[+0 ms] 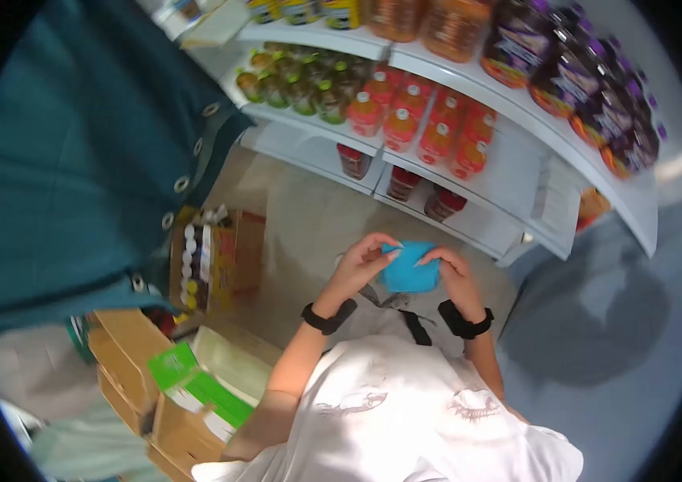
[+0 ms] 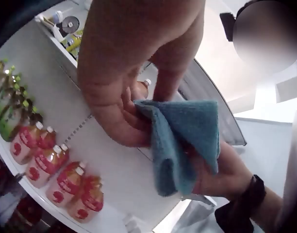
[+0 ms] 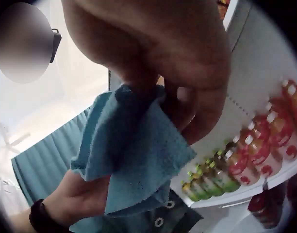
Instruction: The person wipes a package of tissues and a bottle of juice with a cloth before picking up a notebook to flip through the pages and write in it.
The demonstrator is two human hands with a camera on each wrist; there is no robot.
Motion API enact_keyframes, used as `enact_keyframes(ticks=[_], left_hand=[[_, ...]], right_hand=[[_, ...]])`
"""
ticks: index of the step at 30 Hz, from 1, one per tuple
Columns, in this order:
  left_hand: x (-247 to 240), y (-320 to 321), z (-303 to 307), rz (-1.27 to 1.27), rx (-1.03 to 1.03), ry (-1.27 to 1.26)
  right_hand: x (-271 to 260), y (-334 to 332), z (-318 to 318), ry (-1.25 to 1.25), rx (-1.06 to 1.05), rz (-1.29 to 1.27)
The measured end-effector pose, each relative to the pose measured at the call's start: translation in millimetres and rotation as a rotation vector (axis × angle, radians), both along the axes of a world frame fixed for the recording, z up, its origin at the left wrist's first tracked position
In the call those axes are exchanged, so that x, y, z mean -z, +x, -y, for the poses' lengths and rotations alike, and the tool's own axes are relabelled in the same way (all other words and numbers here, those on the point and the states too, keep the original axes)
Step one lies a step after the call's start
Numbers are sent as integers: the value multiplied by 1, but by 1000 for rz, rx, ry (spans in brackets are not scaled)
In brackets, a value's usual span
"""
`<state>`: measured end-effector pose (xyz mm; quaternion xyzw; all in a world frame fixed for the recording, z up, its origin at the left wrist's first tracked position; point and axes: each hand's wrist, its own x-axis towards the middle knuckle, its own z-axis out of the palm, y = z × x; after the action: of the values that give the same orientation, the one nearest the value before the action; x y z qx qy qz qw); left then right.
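A folded blue cloth (image 1: 410, 268) is held in front of the person's body, between both hands. The left hand (image 1: 358, 269) pinches its left edge with thumb and fingers. At the opposite edge, the right hand (image 1: 455, 277) grips it with the thumb on top. In the left wrist view the cloth (image 2: 187, 131) shows loose folds hanging below the left hand (image 2: 119, 97). Seen from the right wrist, the cloth (image 3: 134, 150) drapes in layers under the curled fingers of the right hand (image 3: 187, 82).
Ahead stand white shelves (image 1: 509, 197) with pink-labelled bottles (image 1: 435, 141), green-capped bottles (image 1: 302, 92) and dark purple-capped bottles (image 1: 574, 80). On the left are a green curtain (image 1: 92, 145), a carton of bottles (image 1: 232, 249) and an opened cardboard box (image 1: 128, 353).
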<state>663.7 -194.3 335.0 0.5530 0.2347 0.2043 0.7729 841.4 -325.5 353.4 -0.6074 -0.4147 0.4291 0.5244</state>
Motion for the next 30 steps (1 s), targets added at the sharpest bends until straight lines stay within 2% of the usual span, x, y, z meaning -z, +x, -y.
enact_keyframes(ticks=[3, 7, 10, 13, 19, 24, 26, 30], left_hand=[[-16, -24, 0, -13, -177, -91], [-17, -44, -17, -17, -292, -26], [-24, -48, -32, 40, -311, 9], [-25, -44, -45, 77, -331, 17], [-1, -23, -53, 80, -349, 46], [0, -2, -53, 2, -241, 43], [2, 10, -50, -15, -262, 71], [6, 48, -37, -147, -252, 100]], right_hand=[[-2, -14, -32, -10, -28, -324], [-11, -25, -69, 6, -135, -511], [-28, -32, -87, -137, -156, -417], [-20, -27, -100, -163, -165, -482], [2, 11, -108, -351, -322, -547], [14, 14, -102, -377, -195, -459], [15, 14, -101, -355, -104, -467], [23, 42, -81, -321, -87, -433]])
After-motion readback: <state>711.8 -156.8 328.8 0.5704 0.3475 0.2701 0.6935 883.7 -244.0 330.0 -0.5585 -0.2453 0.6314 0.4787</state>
